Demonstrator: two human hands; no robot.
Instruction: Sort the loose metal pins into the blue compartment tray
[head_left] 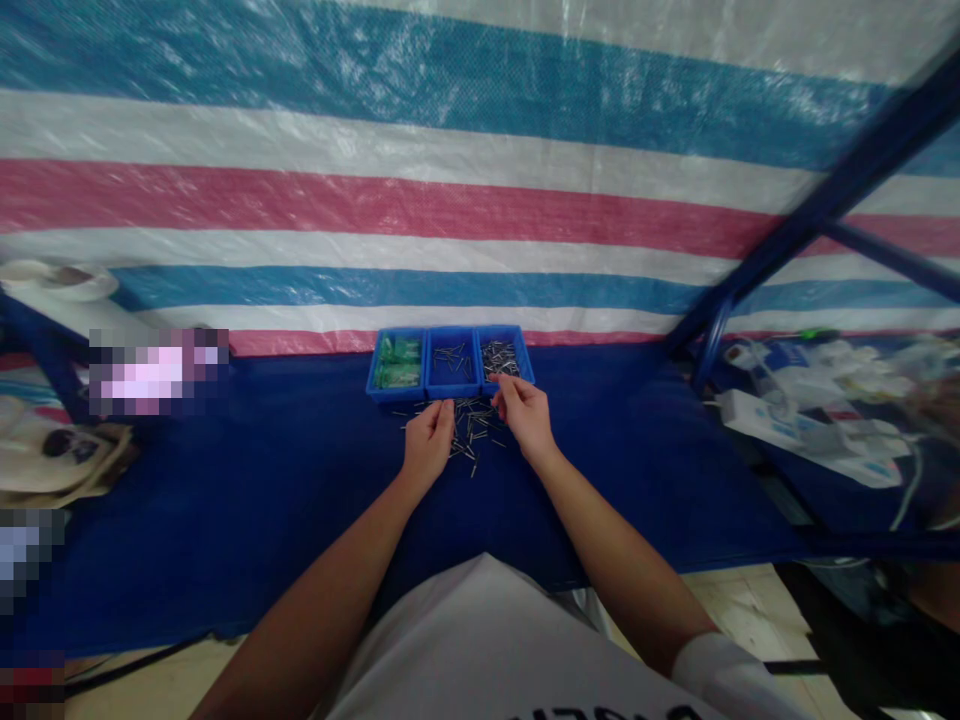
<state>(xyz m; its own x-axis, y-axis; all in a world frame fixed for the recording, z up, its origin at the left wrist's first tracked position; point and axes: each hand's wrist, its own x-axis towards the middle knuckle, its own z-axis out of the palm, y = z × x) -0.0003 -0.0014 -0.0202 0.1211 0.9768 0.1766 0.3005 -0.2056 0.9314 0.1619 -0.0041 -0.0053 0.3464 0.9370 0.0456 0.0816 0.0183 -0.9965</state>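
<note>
My left hand (430, 438) is closed, fingertips pressed together, at the left edge of a loose pile of thin metal pins (472, 432) on the blue tabletop. Whatever it may hold is hidden or too small to see. Opposite it, my right hand (527, 412) is closed in a pinch at the front rim of the right blue bin (525, 362), which is full of similar pins (501, 357). I cannot make out anything between its fingertips. The middle blue bin (452, 390) has a few pins in it. Green plastic packets (399, 360) lie in the left blue bin (373, 375).
A striped plastic sheet (450, 210) hangs behind the blue table (247, 500). A power strip (765, 420) and clear plastic bags (847, 370) lie at the right, beyond a blue metal frame (787, 235). A basket (97, 480) and white rolls (82, 285) are at the left.
</note>
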